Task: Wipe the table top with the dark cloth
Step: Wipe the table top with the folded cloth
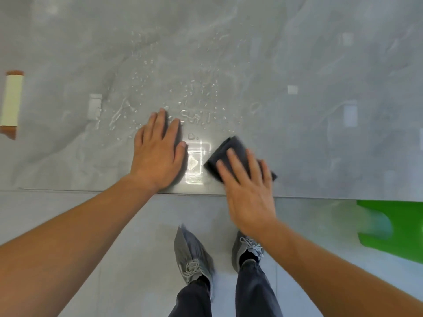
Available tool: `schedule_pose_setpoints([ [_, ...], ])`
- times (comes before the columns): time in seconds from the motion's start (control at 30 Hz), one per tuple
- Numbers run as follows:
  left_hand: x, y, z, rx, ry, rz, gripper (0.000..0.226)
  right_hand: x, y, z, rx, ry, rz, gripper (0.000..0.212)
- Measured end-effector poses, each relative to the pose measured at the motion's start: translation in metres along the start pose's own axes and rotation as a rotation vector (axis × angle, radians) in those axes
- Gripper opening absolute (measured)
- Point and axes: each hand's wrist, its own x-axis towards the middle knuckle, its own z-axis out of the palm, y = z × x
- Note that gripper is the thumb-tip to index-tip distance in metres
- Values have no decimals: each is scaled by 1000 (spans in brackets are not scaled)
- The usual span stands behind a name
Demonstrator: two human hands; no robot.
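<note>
The grey marble-patterned table top (320, 133) fills the upper part of the view, with its front edge running across the middle. Water droplets (196, 92) are scattered over its centre, beyond my hands. My right hand (249, 186) presses flat on a folded dark cloth (229, 152) near the front edge, fingers spread over it. My left hand (158, 152) lies flat on the table to the left of the cloth, fingers apart, holding nothing. A bright reflection lies on the table between the two hands.
A cream-coloured roll with orange-brown ends (11, 99) lies at the far left of the table. A green object (393, 223) sits below the table edge on the right. My feet in grey shoes (194, 255) stand on the tiled floor.
</note>
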Motion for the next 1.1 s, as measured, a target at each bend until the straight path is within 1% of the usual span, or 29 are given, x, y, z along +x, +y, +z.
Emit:
schedule_pose_setpoints([
  [0.07,2,-3,0,-9,-7,26,58,-8,-12,3,-15,-35,-116,63],
  [0.13,4,-4,-1,-5,-5,42,58,7,-7,-1,-6,-44,-120,60],
  [0.2,6,-6,-1,4,0,42,58,37,6,-7,10,-25,-28,57],
  [0.3,8,-10,-3,8,-2,50,56,89,25,-17,82,2,226,55],
  [0.33,9,-10,-5,10,0,52,55,97,22,-17,90,14,275,55],
  [0.37,10,-11,-6,16,-2,52,55,97,15,-15,79,28,285,55],
  [0.4,11,-10,-8,25,-6,51,54,91,6,-14,62,33,254,56],
  [0.47,11,-8,-10,43,-19,46,54,70,-8,-9,28,9,117,56],
  [0.53,10,-7,-11,46,-36,41,54,58,-6,-10,17,-51,-13,54],
  [0.6,10,-7,-12,31,-51,41,55,74,11,-17,22,-72,-44,54],
  [0.63,11,-8,-13,18,-58,45,55,89,18,-19,23,-71,-7,54],
  [0.67,12,-9,-14,7,-61,48,54,105,22,-22,42,-64,70,54],
  [0.73,13,-10,-16,-1,-58,50,53,133,19,-25,98,-35,272,54],
  [0.77,14,-10,-17,1,-56,51,52,141,12,-25,109,-17,345,55],
  [0.8,15,-11,-18,1,-52,51,51,142,2,-24,106,-6,368,55],
  [0.83,16,-11,-19,-5,-48,49,49,137,-7,-22,94,-6,334,56],
  [0.93,21,-10,-26,-33,-45,43,44,107,-16,-19,27,-81,65,56],
  [0.97,22,-11,-29,-35,-53,41,44,100,-12,-20,15,-103,3,55],
  [1.03,23,-13,-33,-42,-72,41,44,105,2,-25,25,-132,-31,55],
  [1.1,23,-16,-36,-71,-76,52,44,130,18,-31,27,-114,62,56],
])
